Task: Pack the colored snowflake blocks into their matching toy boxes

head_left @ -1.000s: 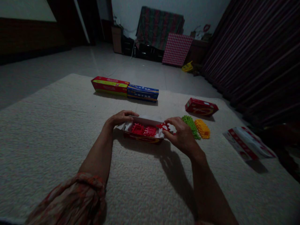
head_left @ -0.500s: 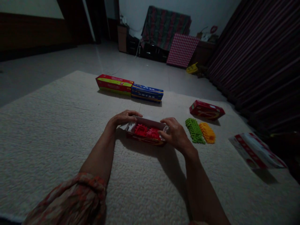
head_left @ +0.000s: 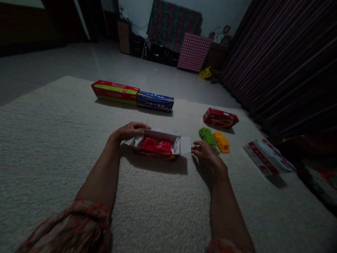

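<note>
Now, as I watch, the left hand (head_left: 129, 132) grips the left end of the open box (head_left: 155, 155), where red pieces (head_left: 150, 144) lie. The right hand (head_left: 206, 153) has moved off the box and seems to pinch a small red bit (head_left: 192, 150), so this one is outside, just beside the white flap (head_left: 185, 144). Farther lie green pieces (head_left: 206, 135).

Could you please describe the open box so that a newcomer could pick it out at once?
On the pale mat, look between the person's left hand and right hand. There sits the open box, held at its left end. Unlike the red box farther back on the right, it shows red toothed pieces inside and a white flap sticking out at its right end.
</note>
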`<state>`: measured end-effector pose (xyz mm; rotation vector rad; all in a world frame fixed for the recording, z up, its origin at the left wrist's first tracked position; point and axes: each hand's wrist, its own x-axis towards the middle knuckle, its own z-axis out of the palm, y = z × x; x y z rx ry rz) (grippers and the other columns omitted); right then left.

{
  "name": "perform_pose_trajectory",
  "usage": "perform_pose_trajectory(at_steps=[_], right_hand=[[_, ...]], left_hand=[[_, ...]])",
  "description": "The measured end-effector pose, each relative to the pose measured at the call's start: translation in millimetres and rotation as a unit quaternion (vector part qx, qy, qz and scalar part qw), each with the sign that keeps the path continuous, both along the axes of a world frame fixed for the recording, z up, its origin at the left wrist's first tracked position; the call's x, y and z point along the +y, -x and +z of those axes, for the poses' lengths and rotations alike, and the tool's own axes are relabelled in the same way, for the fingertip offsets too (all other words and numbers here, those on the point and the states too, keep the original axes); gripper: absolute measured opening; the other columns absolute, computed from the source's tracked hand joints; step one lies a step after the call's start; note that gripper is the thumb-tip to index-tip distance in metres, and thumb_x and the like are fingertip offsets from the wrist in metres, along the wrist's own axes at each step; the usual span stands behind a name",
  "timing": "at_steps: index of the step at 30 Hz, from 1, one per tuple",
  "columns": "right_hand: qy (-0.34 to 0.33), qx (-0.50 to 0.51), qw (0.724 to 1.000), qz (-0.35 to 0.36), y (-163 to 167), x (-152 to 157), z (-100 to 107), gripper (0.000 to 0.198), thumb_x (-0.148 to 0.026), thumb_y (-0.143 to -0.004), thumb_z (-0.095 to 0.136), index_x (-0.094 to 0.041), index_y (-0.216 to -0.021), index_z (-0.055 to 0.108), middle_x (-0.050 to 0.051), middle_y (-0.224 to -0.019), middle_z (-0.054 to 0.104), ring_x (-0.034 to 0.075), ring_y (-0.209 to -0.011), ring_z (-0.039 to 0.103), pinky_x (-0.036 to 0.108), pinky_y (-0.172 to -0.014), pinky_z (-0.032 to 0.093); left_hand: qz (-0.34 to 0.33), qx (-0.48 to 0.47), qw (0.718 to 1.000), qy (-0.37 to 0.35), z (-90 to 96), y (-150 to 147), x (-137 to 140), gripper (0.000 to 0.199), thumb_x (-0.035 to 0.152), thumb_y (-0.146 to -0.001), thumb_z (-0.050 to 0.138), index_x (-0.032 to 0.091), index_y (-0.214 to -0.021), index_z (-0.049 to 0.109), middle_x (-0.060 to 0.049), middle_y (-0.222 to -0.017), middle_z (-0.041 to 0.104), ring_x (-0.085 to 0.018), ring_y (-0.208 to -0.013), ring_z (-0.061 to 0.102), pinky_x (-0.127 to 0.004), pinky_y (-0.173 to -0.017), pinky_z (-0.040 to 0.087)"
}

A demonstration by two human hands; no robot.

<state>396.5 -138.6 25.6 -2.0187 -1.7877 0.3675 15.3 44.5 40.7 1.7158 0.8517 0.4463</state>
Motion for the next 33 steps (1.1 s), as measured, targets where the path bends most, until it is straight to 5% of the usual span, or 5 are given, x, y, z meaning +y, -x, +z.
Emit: perform_pose_trajectory(at_steps=[8, 13, 17, 23, 33], right_hand=[[0.020, -0.033, 0.999, -0.030, 14, 3, -2, 0.012, -0.018, -0.080, 0.063, -0.020, -0.087, 0.072, 0.009, -0.090, 0.071, 0.023, -0.083, 0.064, 0.035, -0.077, 0.049], [-0.089, -0.051, 0.993, -0.059, 13, 1, 42, 0.020, -0.027, -0.081, 0.071, -0.018, -0.098, 0.073, 0.012, -0.100, 0.071, 0.027, -0.093, 0.066, 0.042, -0.084, 0.052], [-0.178, -0.003, 0.979, 0.096, 61, 2, 80, 0.021, -0.027, -0.086, 0.070, -0.020, -0.106, 0.071, 0.010, -0.103, 0.070, 0.024, -0.089, 0.067, 0.039, -0.080, 0.055], [-0.111, 0.016, 0.965, 0.237, 138, 28, 79, 0.020, -0.012, -0.086, 0.068, -0.021, -0.103, 0.069, 0.008, -0.104, 0.069, 0.021, -0.095, 0.065, 0.037, -0.086, 0.055], [-0.002, -0.031, 0.974, 0.222, 141, 40, 76, 0.020, -0.013, -0.088, 0.070, -0.019, -0.107, 0.071, 0.009, -0.108, 0.069, 0.021, -0.094, 0.065, 0.035, -0.087, 0.052]], left_hand=[[0.004, -0.023, 1.000, 0.005, 2.0, -1, -2, 0.042, 0.029, -0.068, 0.075, 0.020, -0.109, 0.081, -0.008, -0.107, 0.077, -0.024, -0.091, 0.066, -0.033, -0.079, 0.050], [0.015, -0.036, 0.999, 0.031, 0.7, -1, -3, 0.040, 0.027, -0.068, 0.075, 0.019, -0.108, 0.082, -0.007, -0.098, 0.076, -0.020, -0.077, 0.063, -0.030, -0.068, 0.046], [0.013, -0.046, 0.997, 0.056, -1.2, -1, -2, 0.042, 0.026, -0.068, 0.076, 0.019, -0.109, 0.081, -0.007, -0.093, 0.077, -0.020, -0.075, 0.064, -0.030, -0.068, 0.048], [0.008, -0.030, 0.999, 0.029, -1.1, -1, -1, 0.043, 0.025, -0.070, 0.074, 0.017, -0.112, 0.080, -0.007, -0.093, 0.076, -0.021, -0.076, 0.065, -0.033, -0.071, 0.049], [-0.004, -0.029, 0.999, 0.033, -4.9, -1, 2, 0.046, 0.026, -0.070, 0.073, 0.018, -0.115, 0.078, -0.007, -0.098, 0.075, -0.022, -0.083, 0.066, -0.035, -0.076, 0.049]])
